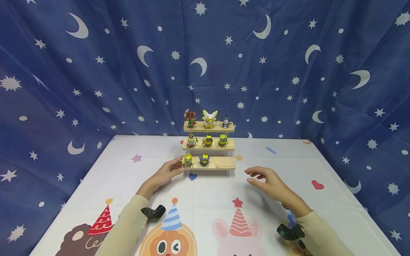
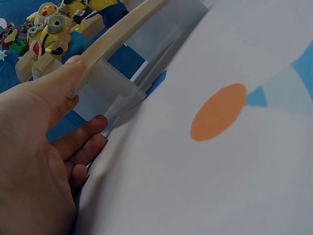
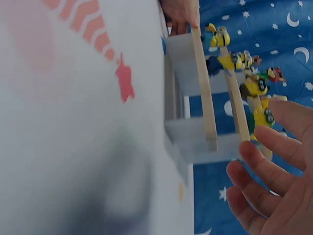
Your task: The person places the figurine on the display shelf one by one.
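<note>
A three-tier wooden display shelf [image 1: 224, 163] with clear side supports stands on the table. My left hand [image 1: 165, 173] grips the left end of its lowest plank. In the left wrist view the thumb [image 2: 68, 71] lies on top of the plank [image 2: 122, 36] and a finger is under it. Beside that thumb stands a yellow goggled figure [image 1: 187, 160]. A caped yellow figure [image 1: 204, 159] is to its right on the same plank. My right hand [image 1: 272, 183] hovers right of the shelf, fingers loosely bent, holding nothing; its fingers [image 3: 266, 169] are apart from the planks.
Three small figures stand on the middle plank [image 1: 213, 148]. A fox figure [image 1: 190, 119], a white-eared yellow figure [image 1: 209, 118] and a dark small figure [image 1: 225, 122] occupy the top plank. A blue curtain [image 1: 224, 71] with moons and stars hangs behind the printed white tablecloth [image 1: 282, 160].
</note>
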The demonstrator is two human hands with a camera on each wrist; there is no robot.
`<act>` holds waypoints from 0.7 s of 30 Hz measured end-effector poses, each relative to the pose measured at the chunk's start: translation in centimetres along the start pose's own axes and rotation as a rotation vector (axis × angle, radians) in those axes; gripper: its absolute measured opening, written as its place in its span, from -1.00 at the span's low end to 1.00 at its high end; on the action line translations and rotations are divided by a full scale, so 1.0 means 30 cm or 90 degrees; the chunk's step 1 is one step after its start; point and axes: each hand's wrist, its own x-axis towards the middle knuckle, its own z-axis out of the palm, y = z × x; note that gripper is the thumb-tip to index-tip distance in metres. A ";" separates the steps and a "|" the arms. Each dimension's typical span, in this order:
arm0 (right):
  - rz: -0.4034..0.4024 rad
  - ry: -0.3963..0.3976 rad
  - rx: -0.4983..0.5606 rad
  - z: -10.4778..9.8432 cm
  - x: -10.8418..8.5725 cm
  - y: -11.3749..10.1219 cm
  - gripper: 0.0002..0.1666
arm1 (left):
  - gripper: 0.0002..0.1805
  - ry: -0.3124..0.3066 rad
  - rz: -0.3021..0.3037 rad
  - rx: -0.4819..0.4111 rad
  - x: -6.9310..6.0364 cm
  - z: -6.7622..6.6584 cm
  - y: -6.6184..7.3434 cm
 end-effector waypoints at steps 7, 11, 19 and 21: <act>0.000 0.020 -0.044 -0.064 -0.097 0.055 -0.66 | -0.22 -0.001 0.006 -0.008 -0.002 0.003 -0.001; 0.015 0.024 -0.063 -0.103 -0.150 0.081 -0.66 | -0.23 -0.009 0.020 0.001 -0.003 0.004 -0.006; 0.058 0.020 -0.101 -0.163 -0.228 0.143 -0.64 | -0.23 -0.005 0.030 0.009 0.000 -0.003 -0.001; 0.067 0.021 -0.107 -0.173 -0.245 0.153 -0.64 | -0.23 -0.006 0.027 0.010 0.000 -0.004 0.001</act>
